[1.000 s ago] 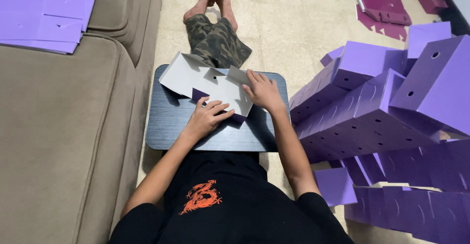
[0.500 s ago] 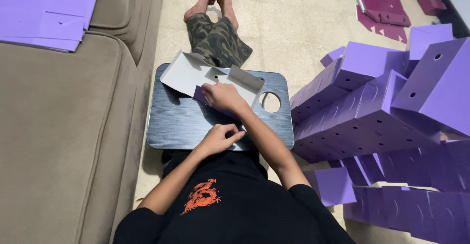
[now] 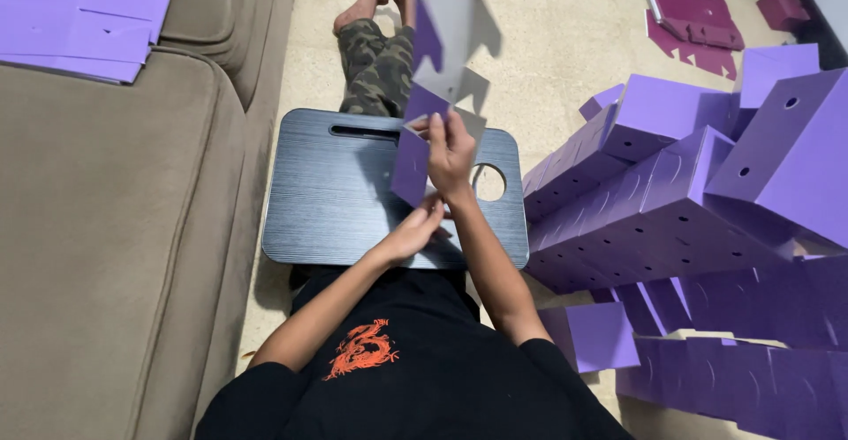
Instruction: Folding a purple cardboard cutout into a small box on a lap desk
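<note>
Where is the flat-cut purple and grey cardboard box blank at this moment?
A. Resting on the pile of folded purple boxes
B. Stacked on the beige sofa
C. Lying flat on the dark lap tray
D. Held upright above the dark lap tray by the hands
D: the purple and grey cardboard box blank stands raised, gripped by the right hand and the left hand over the dark lap tray.

A dark grey lap tray worktop [image 3: 336, 193] with a slot handle and a round hole lies at centre. At nine o'clock stretches a brown sofa [image 3: 106, 228], with flat purple sheets [image 3: 79, 11] on it at eleven. From two to four o'clock, assembled purple boxes [image 3: 689, 193] lie heaped on the beige floor [image 3: 565, 42]. Maroon cardboard pieces [image 3: 698, 20] lie at one o'clock.
</note>
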